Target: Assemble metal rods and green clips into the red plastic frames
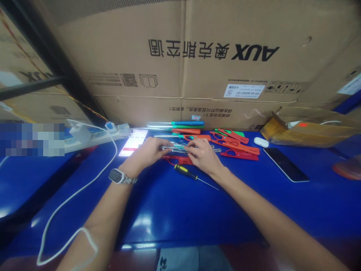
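Over the blue table, my left hand (pixel 148 151) and my right hand (pixel 203 156) face each other with pinched fingers. Thin wires and slim pale pieces (pixel 180 147) show between the fingertips. Which piece each hand grips is too small to make out. Just below lies a red lighter shell (pixel 183 160), partly covered by my right hand. A screwdriver (pixel 186 171) with a black and yellow handle points to the lower right. Behind my hands lie several long-nosed lighters with blue (pixel 188 123), green and orange handles. To the right, red and orange shell halves (pixel 238 146) are piled.
A lit phone (pixel 133 143) lies beside my left hand. A dark phone (pixel 285 164) and a white earbud case (pixel 261 142) lie right. A cardboard box (pixel 307 128) stands behind them. A white cable (pixel 76 195) loops over my left forearm from a power strip (pixel 84 140).
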### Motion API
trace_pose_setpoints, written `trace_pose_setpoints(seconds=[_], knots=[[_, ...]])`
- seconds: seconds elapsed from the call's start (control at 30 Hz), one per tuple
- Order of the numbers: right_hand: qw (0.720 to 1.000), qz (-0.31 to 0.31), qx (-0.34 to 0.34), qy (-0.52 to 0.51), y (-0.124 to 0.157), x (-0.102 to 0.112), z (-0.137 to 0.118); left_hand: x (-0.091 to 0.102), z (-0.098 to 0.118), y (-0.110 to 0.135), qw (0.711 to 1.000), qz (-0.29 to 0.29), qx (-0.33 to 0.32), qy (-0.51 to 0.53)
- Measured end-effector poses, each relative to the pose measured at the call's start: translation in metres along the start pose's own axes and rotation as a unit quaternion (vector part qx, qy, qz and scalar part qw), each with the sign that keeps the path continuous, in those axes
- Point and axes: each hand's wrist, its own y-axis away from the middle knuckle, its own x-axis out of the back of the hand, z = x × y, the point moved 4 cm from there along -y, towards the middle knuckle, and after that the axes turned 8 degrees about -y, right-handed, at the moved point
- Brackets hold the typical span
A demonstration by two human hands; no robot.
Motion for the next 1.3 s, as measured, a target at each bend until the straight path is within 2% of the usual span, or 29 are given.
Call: trace_pose_setpoints(seconds=[0.47,0.6,0.73,0.87,1.03,1.17,1.3], knots=[[1.000,-0.002,-0.002,0.003,0.000,-0.001,0.000,0.001,-0.001,0.001,1.000,-0.010,0.010,0.009],[1.000,-0.003,0.007,0.003,-0.001,-0.002,-0.006,-0.004,0.008,0.000,0.999,-0.031,-0.010,0.005],[1.000,-0.010,0.003,0.000,-0.003,-0.006,-0.015,-0.009,0.021,0.002,0.998,-0.032,-0.008,-0.049],[0.998,0.007,-0.047,-0.049,-0.004,-0.006,-0.018,-0.011,0.031,0.002,0.995,-0.021,-0.039,-0.085],[0.988,0.031,-0.113,-0.103,-0.003,0.006,-0.013,-0.010,0.026,0.002,0.995,-0.023,-0.042,-0.085],[0.987,-0.018,-0.126,-0.098,0.002,0.015,-0.005,-0.006,0.022,0.001,0.997,-0.005,-0.059,-0.052],[0.979,-0.063,-0.165,-0.099,0.006,0.012,0.006,-0.002,0.022,0.000,0.996,0.023,-0.085,-0.011]])
